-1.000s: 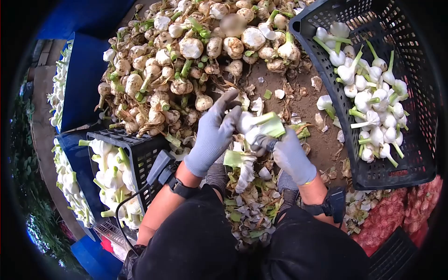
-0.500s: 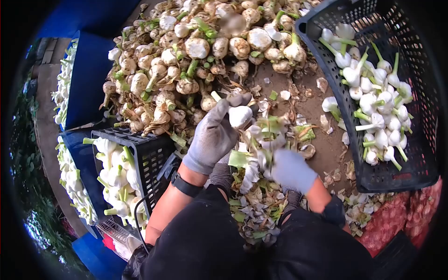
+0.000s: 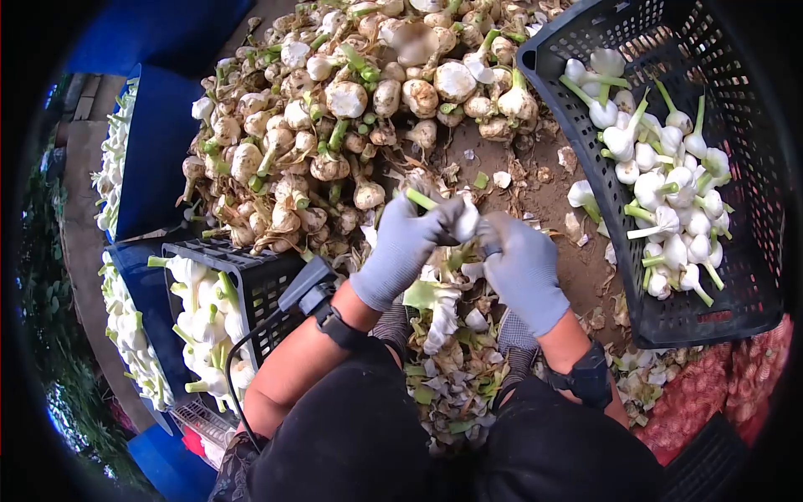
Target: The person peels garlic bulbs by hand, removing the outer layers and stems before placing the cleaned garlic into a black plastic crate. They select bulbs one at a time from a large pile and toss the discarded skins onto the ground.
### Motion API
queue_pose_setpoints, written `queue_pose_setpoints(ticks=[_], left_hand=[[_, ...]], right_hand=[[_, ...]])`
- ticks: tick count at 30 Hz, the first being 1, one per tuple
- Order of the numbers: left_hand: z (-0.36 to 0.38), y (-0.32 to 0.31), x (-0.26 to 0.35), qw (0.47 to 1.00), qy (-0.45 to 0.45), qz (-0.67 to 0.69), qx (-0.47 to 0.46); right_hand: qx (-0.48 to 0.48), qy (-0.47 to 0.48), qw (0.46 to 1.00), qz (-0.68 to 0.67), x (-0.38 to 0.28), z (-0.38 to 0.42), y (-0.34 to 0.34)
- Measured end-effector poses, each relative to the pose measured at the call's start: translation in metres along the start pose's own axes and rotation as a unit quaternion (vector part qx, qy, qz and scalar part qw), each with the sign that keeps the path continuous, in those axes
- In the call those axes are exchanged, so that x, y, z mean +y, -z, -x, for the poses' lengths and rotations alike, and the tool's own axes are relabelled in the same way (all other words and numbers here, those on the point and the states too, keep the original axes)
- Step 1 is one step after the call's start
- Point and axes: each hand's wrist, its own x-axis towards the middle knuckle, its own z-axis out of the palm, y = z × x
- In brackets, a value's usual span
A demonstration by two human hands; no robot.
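My gloved left hand (image 3: 406, 247) is closed on a white garlic bulb (image 3: 465, 222), whose cut green stem points up and left. Against the bulb's right side are the bent fingers of my gloved right hand (image 3: 523, 266); what they grip, if anything, is too small to make out. Just beyond my hands lies a large heap of unpeeled, soil-stained garlic (image 3: 330, 167). Beneath them, peeled skins and green scraps (image 3: 456, 376) cover the ground between my feet.
A black crate (image 3: 698, 322) with clean bulbs stands at the right, above red mesh sacks (image 3: 690, 397). Another black crate (image 3: 272, 289) of clean garlic is at my left, beside blue containers (image 3: 150, 159) with more garlic. A loose bulb (image 3: 583, 195) lies near the right crate.
My right hand has moved up from the scraps to the bulb. My left hand has shifted slightly right and down, tilting the bulb. The view has shifted slightly.
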Motion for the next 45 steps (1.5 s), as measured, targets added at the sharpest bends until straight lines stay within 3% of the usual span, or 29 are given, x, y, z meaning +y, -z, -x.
queue_pose_setpoints(ticks=[2,3,4,5,6,7,8,9,10,11,12,14,16,18,19,20,21,22,24,25,26,27,30,32,38,40,41,44,45], left_hand=[[0.001,0.003,0.027,0.979,0.062,0.187,-0.041],[-0.002,-0.008,0.048,0.996,-0.018,0.082,-0.026],[-0.008,-0.025,0.048,0.977,-0.075,0.190,-0.051],[-0.002,-0.047,0.075,0.977,-0.099,0.126,-0.143],[0.005,-0.068,0.084,0.958,-0.183,0.116,-0.185],[-0.002,-0.064,0.085,0.953,-0.254,-0.044,-0.156],[-0.016,-0.055,0.086,0.917,-0.321,-0.202,-0.122],[-0.037,-0.044,0.077,0.933,-0.244,-0.258,-0.059],[-0.069,-0.021,0.045,0.925,-0.232,-0.301,0.013],[-0.076,-0.008,0.052,0.882,-0.151,-0.445,0.041],[-0.102,0.010,0.016,0.836,-0.162,-0.516,0.095],[-0.122,0.011,-0.011,0.796,-0.107,-0.583,0.122],[-0.136,0.010,-0.026,0.758,-0.087,-0.636,0.112],[-0.144,0.022,-0.038,0.766,-0.142,-0.611,0.142],[-0.138,0.025,-0.045,0.822,-0.160,-0.528,0.138],[-0.124,0.027,-0.050,0.869,-0.178,-0.443,0.132],[-0.101,0.026,-0.054,0.934,-0.152,-0.317,0.066],[-0.073,0.023,-0.057,0.976,-0.118,-0.181,-0.004],[-0.022,0.005,-0.040,0.988,-0.029,0.094,-0.116],[-0.010,0.006,-0.038,0.986,-0.002,0.080,-0.143],[-0.001,0.007,-0.036,0.983,0.023,0.066,-0.172],[0.006,0.003,-0.033,0.982,0.029,0.034,-0.182],[0.018,-0.002,-0.018,0.965,-0.149,-0.123,-0.179],[0.013,0.000,-0.020,0.955,-0.172,-0.193,-0.144],[0.013,0.009,-0.010,0.950,-0.205,-0.192,-0.135],[0.016,0.014,-0.006,0.979,-0.108,-0.108,-0.134],[0.019,0.014,-0.007,0.992,-0.026,0.009,-0.122],[0.024,0.013,-0.006,0.989,-0.023,0.082,-0.124],[0.023,0.016,-0.005,0.979,0.026,0.141,-0.147]], right_hand=[[-0.018,-0.084,0.995,-0.049,0.038,0.004,-0.016],[-0.041,-0.114,0.989,-0.085,0.048,0.008,-0.020],[-0.062,-0.139,0.981,-0.118,0.051,0.012,-0.023],[-0.014,-0.047,0.993,-0.106,0.051,0.015,-0.035],[0.034,0.042,0.994,-0.093,0.051,0.022,-0.044],[0.075,0.283,0.936,0.197,0.056,0.025,-0.042],[0.009,0.033,0.992,-0.124,0.022,0.017,-0.019],[-0.044,-0.005,0.989,-0.144,0.018,0.011,-0.009],[-0.096,-0.046,0.981,-0.163,0.019,0.009,-0.002],[-0.083,-0.067,0.972,-0.207,0.026,0.011,-0.002],[-0.077,-0.070,0.974,-0.201,0.034,0.015,-0.005],[-0.083,-0.072,0.957,-0.268,0.044,0.022,-0.012],[-0.098,-0.048,0.963,-0.245,0.036,0.021,-0.014],[-0.160,-0.069,0.938,-0.298,0.029,0.017,-0.003],[-0.159,-0.070,0.938,-0.301,0.034,0.017,-0.005],[-0.151,-0.139,0.878,-0.433,0.045,0.014,-0.011],[-0.138,-0.204,0.794,-0.555,0.052,0.012,-0.014],[-0.135,-0.206,0.790,-0.561,0.051,0.010,-0.008],[-0.156,-0.315,0.771,-0.531,0.044,0.005,0.009],[-0.192,-0.319,0.707,-0.601,0.047,0.004,0.006],[-0.192,-0.322,0.706,-0.601,0.046,0.005,0.006],[-0.195,-0.300,0.743,-0.566,0.042,0.008,0.007],[-0.167,-0.257,0.804,-0.509,0.023,0.009,0.016],[-0.175,-0.249,0.819,-0.486,0.008,0.006,0.020],[-0.182,-0.222,0.813,-0.507,-0.005,0.005,0.024],[-0.172,-0.215,0.813,-0.513,-0.007,0.007,0.019],[-0.159,-0.208,0.814,-0.518,-0.008,0.008,0.017],[-0.149,-0.221,0.845,-0.463,-0.015,0.003,0.022],[-0.148,-0.222,0.845,-0.464,-0.013,0.005,0.018]])
